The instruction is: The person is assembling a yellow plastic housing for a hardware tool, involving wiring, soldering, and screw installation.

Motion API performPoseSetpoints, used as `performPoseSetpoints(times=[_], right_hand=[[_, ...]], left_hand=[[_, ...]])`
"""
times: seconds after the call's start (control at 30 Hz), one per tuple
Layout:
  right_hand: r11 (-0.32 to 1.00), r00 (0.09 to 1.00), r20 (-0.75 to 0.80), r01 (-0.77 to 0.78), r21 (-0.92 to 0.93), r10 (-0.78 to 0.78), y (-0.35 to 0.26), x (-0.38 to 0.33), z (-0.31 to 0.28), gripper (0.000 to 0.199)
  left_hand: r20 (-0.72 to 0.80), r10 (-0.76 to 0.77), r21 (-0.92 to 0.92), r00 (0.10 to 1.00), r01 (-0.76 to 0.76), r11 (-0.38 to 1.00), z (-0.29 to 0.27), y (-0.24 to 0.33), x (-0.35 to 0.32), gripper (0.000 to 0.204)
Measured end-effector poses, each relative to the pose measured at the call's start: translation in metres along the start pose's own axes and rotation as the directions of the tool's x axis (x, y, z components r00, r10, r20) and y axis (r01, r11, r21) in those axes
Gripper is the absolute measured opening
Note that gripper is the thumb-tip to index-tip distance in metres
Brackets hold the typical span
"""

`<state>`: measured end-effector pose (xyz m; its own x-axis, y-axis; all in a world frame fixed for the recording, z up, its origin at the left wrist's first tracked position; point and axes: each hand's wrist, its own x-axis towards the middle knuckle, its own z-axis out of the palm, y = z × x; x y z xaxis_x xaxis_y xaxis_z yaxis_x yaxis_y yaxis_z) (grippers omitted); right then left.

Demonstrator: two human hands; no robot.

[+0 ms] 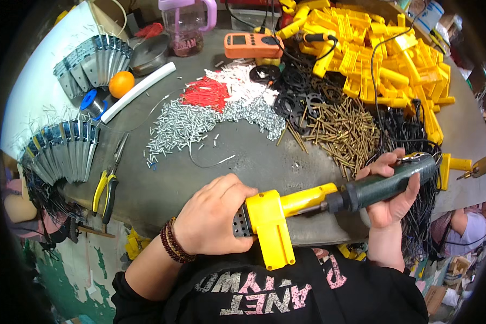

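Note:
My left hand [213, 213] grips a yellow plastic housing [272, 227] by a dark perforated metal piece [242, 222] at its left end. The housing is held above the near edge of the table, with a yellow handle part reaching right. In my right hand [389, 197] lies a dark green electric screwdriver [391, 181], held roughly level, thumb and fingers around its body. Its bit points left against the yellow housing; the exact contact point is too small to make out. Beyond both hands lie piles of silver screws [178, 127] and brass-coloured long bolts [340, 129].
Yellow plastic parts [383, 54] heap at the far right, beside black rings [302, 102]. An orange multimeter [252, 45] stands at the back. Pliers [109, 183], a solder spool [93, 103], an orange [121, 85] and fanned metal plates [65, 148] lie left. Black cables [416, 216] hang right.

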<state>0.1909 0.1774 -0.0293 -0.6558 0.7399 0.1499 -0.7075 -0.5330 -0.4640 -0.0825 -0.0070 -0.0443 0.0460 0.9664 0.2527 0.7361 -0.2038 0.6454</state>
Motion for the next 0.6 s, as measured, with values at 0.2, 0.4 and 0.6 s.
performPoseSetpoints(times=[0.2, 0.4, 0.6], right_hand=[[0.999, 0.999, 0.031, 0.009, -0.048, -0.007, 0.009, -0.007, -0.019, 0.049], [0.993, 0.993, 0.078, 0.092, -0.075, -0.086, -0.027, 0.009, -0.003, 0.049], [-0.152, 0.907, -0.056, -0.130, -0.980, -0.417, -0.134, 0.057, 0.003, 0.044]], left_hand=[[0.039, 0.026, -0.029, 0.999, -0.025, 0.999, 0.002, -0.004, 0.009, 0.062], [0.089, 0.010, -0.008, 0.996, -0.009, 1.000, -0.004, 0.000, 0.006, 0.065], [0.081, 0.068, -0.297, 0.994, -0.041, 0.954, -0.011, -0.009, 0.018, 0.046]])
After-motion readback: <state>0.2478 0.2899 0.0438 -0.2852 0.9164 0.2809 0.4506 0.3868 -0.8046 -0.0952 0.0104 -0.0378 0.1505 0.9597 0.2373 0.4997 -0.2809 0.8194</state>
